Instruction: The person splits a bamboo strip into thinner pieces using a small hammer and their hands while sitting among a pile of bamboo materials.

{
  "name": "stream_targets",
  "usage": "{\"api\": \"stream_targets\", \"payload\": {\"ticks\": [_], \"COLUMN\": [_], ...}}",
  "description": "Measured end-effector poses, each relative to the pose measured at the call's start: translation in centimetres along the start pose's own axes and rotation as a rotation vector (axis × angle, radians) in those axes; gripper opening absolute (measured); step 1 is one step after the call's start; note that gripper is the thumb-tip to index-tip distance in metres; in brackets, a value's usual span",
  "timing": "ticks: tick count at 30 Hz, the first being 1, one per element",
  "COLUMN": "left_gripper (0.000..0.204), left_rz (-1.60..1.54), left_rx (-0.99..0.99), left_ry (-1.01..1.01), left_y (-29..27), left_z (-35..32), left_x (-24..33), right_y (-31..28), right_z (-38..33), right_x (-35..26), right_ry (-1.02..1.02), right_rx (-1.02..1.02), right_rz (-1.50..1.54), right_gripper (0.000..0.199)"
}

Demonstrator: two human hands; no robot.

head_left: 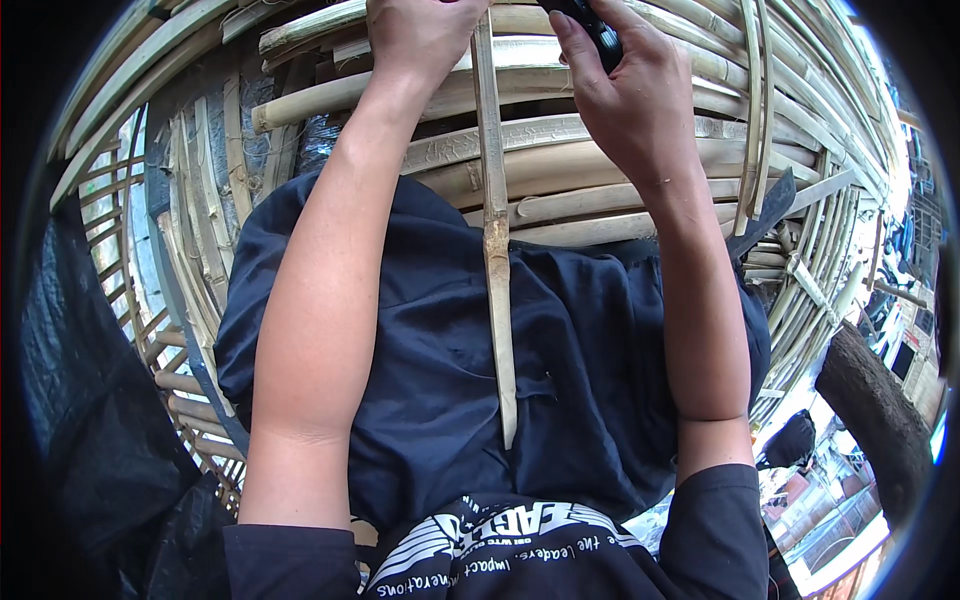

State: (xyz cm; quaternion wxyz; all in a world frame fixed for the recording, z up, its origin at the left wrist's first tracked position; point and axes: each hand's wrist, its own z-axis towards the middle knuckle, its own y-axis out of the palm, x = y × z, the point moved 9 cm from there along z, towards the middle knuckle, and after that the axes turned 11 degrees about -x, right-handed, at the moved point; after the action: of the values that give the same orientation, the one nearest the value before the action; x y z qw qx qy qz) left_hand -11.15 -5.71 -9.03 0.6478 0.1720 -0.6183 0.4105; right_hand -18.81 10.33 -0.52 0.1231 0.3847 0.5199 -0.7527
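Observation:
A narrow split-bamboo strip (495, 240) runs from the top edge down over the dark cloth on my lap, its pointed end lying on the cloth. My left hand (425, 35) is closed at the strip's upper part, with most of its fingers cut off by the top edge. Just right of the strip, my right hand (640, 85) grips a black-handled tool (603, 38). The working end of that tool is out of view, so I cannot tell its exact kind.
Many bamboo slats (560, 165) lie side by side beneath and beyond my hands. Two thin upright strips (757, 120) cross them at the right. A dark log (875, 400) stands at far right, and black sheeting (100, 420) hangs at left.

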Motion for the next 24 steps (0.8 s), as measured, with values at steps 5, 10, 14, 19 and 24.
{"api": "stream_targets", "payload": {"ticks": [5, 10, 14, 19, 24], "left_gripper": [0.02, 0.02, 0.019, 0.015, 0.015], "left_rz": [0.023, -0.023, -0.018, 0.011, -0.007], "left_rx": [-0.049, -0.032, -0.026, 0.013, 0.033], "left_ry": [-0.041, 0.055, 0.025, 0.026, 0.069], "left_y": [0.0, -0.4, -0.6, -0.7, -0.6], "left_z": [-0.1, -0.5, -0.1, -0.3, -0.6], "left_x": [0.5, 1.0, 0.3, 0.2, 0.4], "right_y": [0.0, -0.1, 0.2, 0.6, -0.1], "right_z": [0.0, 0.0, 0.0, 0.3, -0.5], "right_x": [0.4, -0.2, -0.2, 0.2, -1.4], "right_ry": [0.053, 0.002, -0.034, -0.149, -0.264], "right_rx": [-0.023, 0.001, -0.002, 0.075, 0.166], "right_rz": [-0.033, 0.028, -0.023, 0.007, -0.092], "right_gripper": [0.046, 0.045, 0.046, 0.047, 0.045]}}
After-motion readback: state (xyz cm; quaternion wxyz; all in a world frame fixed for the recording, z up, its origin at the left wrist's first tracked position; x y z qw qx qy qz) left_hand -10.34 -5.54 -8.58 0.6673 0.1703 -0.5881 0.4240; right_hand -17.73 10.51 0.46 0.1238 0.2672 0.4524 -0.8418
